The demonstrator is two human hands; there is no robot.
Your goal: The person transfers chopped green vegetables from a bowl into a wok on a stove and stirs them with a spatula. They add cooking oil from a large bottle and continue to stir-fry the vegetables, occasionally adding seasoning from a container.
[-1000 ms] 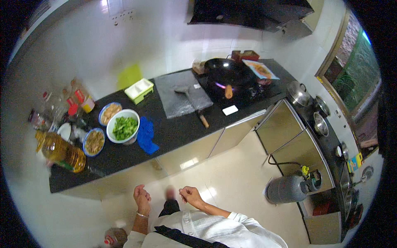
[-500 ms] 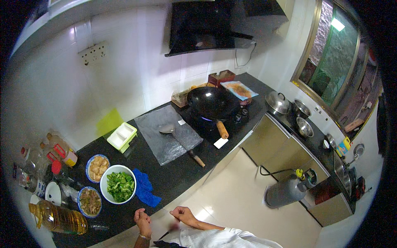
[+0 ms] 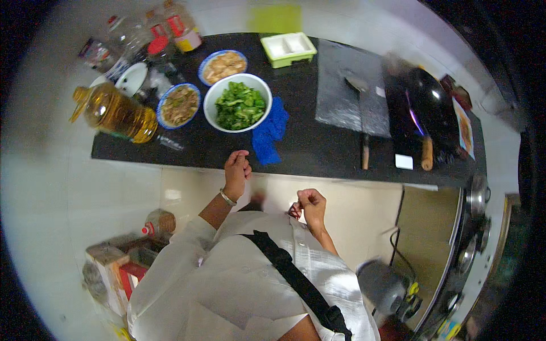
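Observation:
My left hand (image 3: 238, 172), a bracelet at its wrist, is held at the counter's front edge with fingers curled and nothing visible in them. It is nearest the blue cloth (image 3: 268, 133) and the white bowl of chopped green vegetables (image 3: 239, 107). In front of my body, my right hand (image 3: 312, 208) hangs over the floor, its fingers curled together and touching nothing I can see. Behind the white bowl stands a blue-rimmed bowl of pale chunks (image 3: 224, 67). A second blue-rimmed bowl, with brownish sliced food (image 3: 178, 105), sits to its left.
A large oil bottle (image 3: 116, 113) and several other bottles crowd the left end. A spatula (image 3: 364, 125) lies on a plastic sheet (image 3: 335, 96). At right, a wok (image 3: 424, 99) sits over a blue flame. A gas cylinder (image 3: 382, 283) stands below; a green-and-white container (image 3: 288, 49) is at the back.
My view has swung down and left, so the counter appears higher and more of my body shows. Both hands stay curled, slightly farther apart; the bowls, cloth and spatula stay in place.

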